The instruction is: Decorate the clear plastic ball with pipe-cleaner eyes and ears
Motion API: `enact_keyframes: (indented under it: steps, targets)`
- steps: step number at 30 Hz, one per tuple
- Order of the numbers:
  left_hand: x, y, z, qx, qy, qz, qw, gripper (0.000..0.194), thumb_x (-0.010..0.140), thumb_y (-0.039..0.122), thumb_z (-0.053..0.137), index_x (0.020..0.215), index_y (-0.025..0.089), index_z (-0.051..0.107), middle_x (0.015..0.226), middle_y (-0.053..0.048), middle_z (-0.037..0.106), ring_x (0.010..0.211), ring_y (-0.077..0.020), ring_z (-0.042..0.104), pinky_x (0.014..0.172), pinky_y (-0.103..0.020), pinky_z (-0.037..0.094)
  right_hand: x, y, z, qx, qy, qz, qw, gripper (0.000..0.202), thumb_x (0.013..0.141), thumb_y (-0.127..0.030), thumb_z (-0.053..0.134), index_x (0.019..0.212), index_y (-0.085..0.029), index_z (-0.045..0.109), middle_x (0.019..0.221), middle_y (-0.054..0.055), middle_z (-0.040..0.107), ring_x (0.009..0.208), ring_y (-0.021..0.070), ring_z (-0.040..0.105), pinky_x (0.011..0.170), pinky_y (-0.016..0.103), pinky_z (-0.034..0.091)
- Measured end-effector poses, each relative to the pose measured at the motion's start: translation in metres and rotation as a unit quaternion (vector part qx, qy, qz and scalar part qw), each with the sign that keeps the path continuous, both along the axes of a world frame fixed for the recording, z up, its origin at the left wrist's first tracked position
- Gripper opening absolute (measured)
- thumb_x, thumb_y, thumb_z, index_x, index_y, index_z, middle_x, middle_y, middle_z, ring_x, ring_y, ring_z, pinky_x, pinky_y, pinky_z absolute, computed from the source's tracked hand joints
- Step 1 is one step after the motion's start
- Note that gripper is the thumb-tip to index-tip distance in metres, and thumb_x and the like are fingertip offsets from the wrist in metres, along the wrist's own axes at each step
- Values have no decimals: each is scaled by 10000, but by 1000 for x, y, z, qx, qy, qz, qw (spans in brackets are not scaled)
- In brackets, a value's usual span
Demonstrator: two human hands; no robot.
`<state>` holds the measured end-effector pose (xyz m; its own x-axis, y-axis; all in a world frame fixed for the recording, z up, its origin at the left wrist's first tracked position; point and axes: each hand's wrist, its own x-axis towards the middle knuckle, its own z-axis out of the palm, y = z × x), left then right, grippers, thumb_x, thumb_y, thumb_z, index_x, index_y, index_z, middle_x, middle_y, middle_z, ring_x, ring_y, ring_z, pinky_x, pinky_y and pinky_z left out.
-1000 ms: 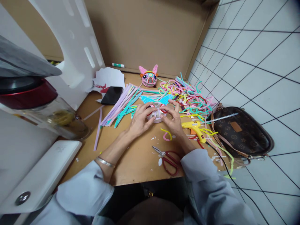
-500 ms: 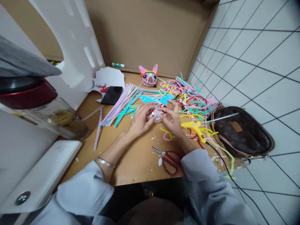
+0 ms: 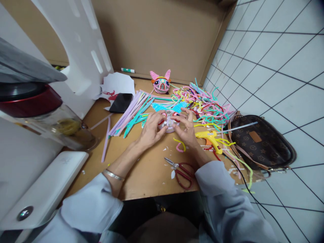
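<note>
Between my hands, near the middle of the table, is a clear round piece [image 3: 169, 126] with red-edged round parts and blue, ear-like shapes [image 3: 159, 107] behind it. My left hand [image 3: 152, 130] grips its left side, thumb and fingers curved around the edge. On the other side my right hand [image 3: 186, 130] holds it with thumb and forefinger, the other fingers raised. A pale lilac bit shows at its front, between the fingertips; its details are too small to tell. Just below lies a short yellow and pink curl [image 3: 180, 146].
Red-handled scissors [image 3: 184, 173] lie nearer me. A yellow glue gun [image 3: 210, 139] with its cord is at right, beside a brown bag [image 3: 262, 141]. Fuzzy stems [image 3: 131, 113], a black phone [image 3: 120, 103], a pink-eared figure [image 3: 161, 84] and a large jar [image 3: 63, 125] stand around.
</note>
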<state>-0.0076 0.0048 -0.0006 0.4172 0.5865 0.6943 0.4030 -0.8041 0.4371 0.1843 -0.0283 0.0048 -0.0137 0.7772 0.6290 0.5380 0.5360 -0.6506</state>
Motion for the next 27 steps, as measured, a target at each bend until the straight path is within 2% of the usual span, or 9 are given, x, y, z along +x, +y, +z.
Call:
enact_keyframes:
  steps: [9,15,20,27]
  targets:
    - [-1,0,-3,19,-6,-1,1000,236,971,349,550,1141,196,611,1389,-154,625,1277,-287,586,1076,-469,457,3,4,-7,32,-14,-4,999,222,860,-332,691,1068,-279,748,1414,84,410,1328,292,503,1155,517,444]
    - [-1,0,-2,16,-6,-2,1000,236,964,335,561,1150,196,607,1389,-151,625,1287,-288,580,1083,-472,455,2,4,-5,31,-11,-8,999,221,831,-284,706,1050,-261,702,1375,98,449,1294,289,538,1093,498,506]
    - [-1,1,-3,24,-11,-7,1000,233,962,329,571,1144,187,607,1371,-156,634,1275,-285,586,1078,-467,458,2,3,-5,34,1,-3,999,253,808,-255,715,1059,-256,678,1344,106,460,1354,303,482,1032,474,553]
    - [-2,1,-3,15,1,0,1000,266,974,342,552,1188,196,614,1407,-154,611,1286,-291,576,1091,-486,447,3,4,-6,40,-13,-7,999,205,847,-313,704,1046,-265,722,1382,96,431,1318,284,523,1134,505,474]
